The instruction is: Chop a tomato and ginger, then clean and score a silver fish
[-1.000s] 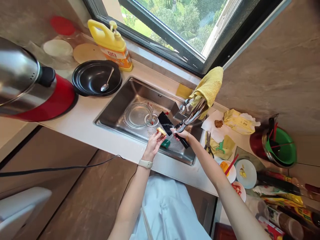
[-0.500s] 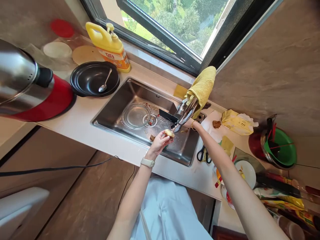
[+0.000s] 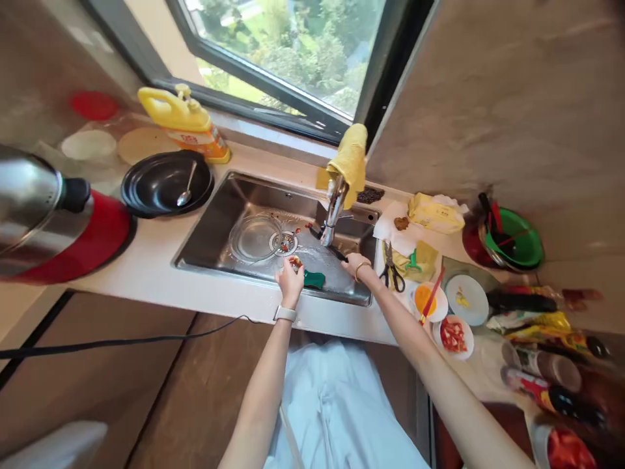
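My left hand (image 3: 290,281) is closed at the sink's front edge, around a small reddish-brown piece (image 3: 295,262) that shows at its fingertips. A dark green object (image 3: 314,280) lies beside it in the metal sink (image 3: 219,225). My right hand (image 3: 355,264) grips the black handle of a knife (image 3: 338,253). The knife passes beneath the faucet (image 3: 336,208), and its dark blade is partly hidden. Left of the faucet, a clear round dish (image 3: 254,238) sits by the drain (image 3: 284,243), which has red bits in it.
A black pan (image 3: 161,185) with a spoon (image 3: 187,189) and a yellow detergent jug (image 3: 195,127) stand at the left. A yellow cloth (image 3: 352,159) drapes the faucet. On the right are scissors (image 3: 390,267), small bowls (image 3: 454,337), a plate (image 3: 467,299) and a green basin (image 3: 522,241).
The pale piece in my left hand no longer shows; a reddish-brown one does. My right hand and the knife have come out from behind the faucet. The green object now shows, and the view has shifted.
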The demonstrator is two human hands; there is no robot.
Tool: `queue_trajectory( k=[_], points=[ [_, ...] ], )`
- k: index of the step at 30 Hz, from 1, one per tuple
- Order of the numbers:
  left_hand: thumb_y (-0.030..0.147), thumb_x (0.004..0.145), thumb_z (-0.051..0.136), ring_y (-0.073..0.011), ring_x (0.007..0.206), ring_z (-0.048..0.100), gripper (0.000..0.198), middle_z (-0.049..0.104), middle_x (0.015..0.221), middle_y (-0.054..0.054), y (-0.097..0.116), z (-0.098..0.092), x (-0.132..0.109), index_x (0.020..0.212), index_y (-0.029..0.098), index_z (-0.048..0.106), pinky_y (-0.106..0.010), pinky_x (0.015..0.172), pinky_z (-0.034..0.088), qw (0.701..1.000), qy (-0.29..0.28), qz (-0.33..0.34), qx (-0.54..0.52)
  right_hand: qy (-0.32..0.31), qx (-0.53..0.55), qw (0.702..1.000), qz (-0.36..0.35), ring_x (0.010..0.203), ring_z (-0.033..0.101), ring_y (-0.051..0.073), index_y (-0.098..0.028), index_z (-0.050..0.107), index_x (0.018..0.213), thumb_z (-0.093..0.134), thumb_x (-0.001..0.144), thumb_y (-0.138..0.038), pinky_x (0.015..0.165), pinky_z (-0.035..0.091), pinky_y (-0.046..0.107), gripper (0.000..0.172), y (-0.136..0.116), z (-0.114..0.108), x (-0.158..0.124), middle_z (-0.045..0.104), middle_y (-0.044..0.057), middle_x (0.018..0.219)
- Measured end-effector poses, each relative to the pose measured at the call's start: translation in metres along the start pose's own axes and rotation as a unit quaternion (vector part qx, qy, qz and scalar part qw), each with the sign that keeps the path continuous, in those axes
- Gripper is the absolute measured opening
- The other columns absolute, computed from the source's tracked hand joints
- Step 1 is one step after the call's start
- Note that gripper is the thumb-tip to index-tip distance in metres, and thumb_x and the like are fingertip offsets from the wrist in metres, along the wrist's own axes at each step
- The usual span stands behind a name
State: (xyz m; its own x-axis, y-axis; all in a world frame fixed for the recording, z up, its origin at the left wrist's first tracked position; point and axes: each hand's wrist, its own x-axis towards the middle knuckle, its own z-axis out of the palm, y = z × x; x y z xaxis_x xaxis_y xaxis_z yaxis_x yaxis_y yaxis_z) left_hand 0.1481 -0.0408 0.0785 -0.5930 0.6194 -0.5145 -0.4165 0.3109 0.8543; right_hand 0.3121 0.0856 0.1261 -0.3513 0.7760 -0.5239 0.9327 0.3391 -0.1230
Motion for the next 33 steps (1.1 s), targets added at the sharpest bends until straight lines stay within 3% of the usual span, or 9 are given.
queue_trajectory(
  k=[6, 9, 11, 14, 17, 20, 25, 30, 33],
  points=[
    [0.011, 0.071, 0.066, -0.0221, 0.103, 0.057, 0.035, 0.062, 0.098, -0.007, -0.009, -0.013, -0.004, 0.099, 0.019, 0.047, -0.036, 0.087, 0.042, 0.968, -0.018, 0.163, 0.190, 0.099, 0.131, 0.973, 0.160, 0.085, 0.067, 0.021, -0.017, 0.068, 0.095, 0.042, 0.093, -0.049, 0.067, 0.042, 0.026, 0.042, 0.000, 0.074, -0.102, 0.072, 0.015, 0.092],
    [0.012, 0.074, 0.066, -0.0166, 0.086, 0.061, 0.042, 0.063, 0.089, -0.003, -0.020, -0.006, -0.021, 0.108, 0.017, 0.043, -0.031, 0.081, 0.045, 0.956, -0.116, 0.173, 0.207, 0.158, 0.214, 0.940, 0.214, 0.079, 0.065, 0.018, -0.019, 0.067, 0.090, 0.039, 0.093, -0.054, 0.062, 0.039, 0.023, 0.045, -0.001, 0.113, -0.161, 0.072, 0.011, 0.088],
    [0.012, 0.075, 0.066, -0.0130, 0.079, 0.061, 0.047, 0.063, 0.085, 0.000, -0.033, 0.007, -0.046, 0.114, 0.018, 0.041, -0.028, 0.080, 0.045, 0.950, -0.198, 0.164, 0.180, 0.210, 0.274, 0.906, 0.244, 0.074, 0.064, 0.017, -0.020, 0.066, 0.084, 0.038, 0.093, -0.054, 0.059, 0.036, 0.023, 0.046, -0.002, 0.140, -0.202, 0.072, 0.009, 0.083],
    [0.014, 0.072, 0.069, -0.0117, 0.082, 0.062, 0.046, 0.064, 0.088, 0.000, -0.060, 0.031, -0.109, 0.112, 0.019, 0.046, -0.026, 0.083, 0.045, 0.920, -0.357, 0.110, 0.123, 0.272, 0.327, 0.847, 0.319, 0.071, 0.064, 0.017, -0.019, 0.062, 0.077, 0.036, 0.094, -0.054, 0.058, 0.034, 0.023, 0.047, -0.001, 0.179, -0.270, 0.070, 0.008, 0.075],
    [0.019, 0.070, 0.072, -0.0133, 0.086, 0.063, 0.043, 0.065, 0.095, -0.003, -0.094, 0.047, -0.186, 0.107, 0.019, 0.051, -0.026, 0.083, 0.046, 0.855, -0.503, 0.042, 0.122, 0.309, 0.370, 0.781, 0.397, 0.072, 0.064, 0.017, -0.020, 0.059, 0.075, 0.034, 0.094, -0.054, 0.060, 0.036, 0.023, 0.046, 0.004, 0.217, -0.340, 0.069, 0.007, 0.074],
    [0.020, 0.066, 0.075, -0.0140, 0.087, 0.063, 0.042, 0.065, 0.098, -0.004, -0.137, 0.054, -0.260, 0.102, 0.019, 0.054, -0.027, 0.083, 0.047, 0.789, -0.596, -0.021, 0.150, 0.343, 0.415, 0.712, 0.450, 0.073, 0.065, 0.018, -0.021, 0.057, 0.080, 0.023, 0.097, -0.050, 0.063, 0.039, 0.023, 0.048, 0.014, 0.254, -0.408, 0.069, 0.007, 0.076],
    [0.015, 0.062, 0.076, -0.0121, 0.078, 0.062, 0.042, 0.063, 0.089, 0.000, -0.223, 0.064, -0.367, 0.096, 0.021, 0.052, -0.025, 0.077, 0.047, 0.727, -0.654, -0.016, 0.208, 0.353, 0.417, 0.634, 0.547, 0.075, 0.065, 0.020, -0.020, 0.055, 0.088, 0.017, 0.097, -0.049, 0.064, 0.040, 0.025, 0.049, 0.047, 0.312, -0.503, 0.068, 0.008, 0.076],
    [0.014, 0.059, 0.077, -0.0114, 0.075, 0.061, 0.040, 0.064, 0.084, 0.000, -0.308, 0.083, -0.460, 0.092, 0.019, 0.055, -0.023, 0.075, 0.046, 0.708, -0.666, -0.012, 0.234, 0.320, 0.396, 0.602, 0.616, 0.073, 0.065, 0.022, -0.020, 0.055, 0.086, 0.021, 0.095, -0.051, 0.063, 0.039, 0.026, 0.047, 0.092, 0.365, -0.577, 0.067, 0.010, 0.076],
    [0.013, 0.059, 0.077, -0.0110, 0.074, 0.061, 0.037, 0.065, 0.081, 0.000, -0.344, 0.094, -0.504, 0.090, 0.018, 0.058, -0.022, 0.074, 0.045, 0.700, -0.669, -0.076, 0.237, 0.310, 0.413, 0.589, 0.622, 0.075, 0.065, 0.022, -0.021, 0.055, 0.083, 0.022, 0.094, -0.054, 0.064, 0.040, 0.026, 0.048, 0.116, 0.390, -0.612, 0.067, 0.010, 0.077]
  ],
)
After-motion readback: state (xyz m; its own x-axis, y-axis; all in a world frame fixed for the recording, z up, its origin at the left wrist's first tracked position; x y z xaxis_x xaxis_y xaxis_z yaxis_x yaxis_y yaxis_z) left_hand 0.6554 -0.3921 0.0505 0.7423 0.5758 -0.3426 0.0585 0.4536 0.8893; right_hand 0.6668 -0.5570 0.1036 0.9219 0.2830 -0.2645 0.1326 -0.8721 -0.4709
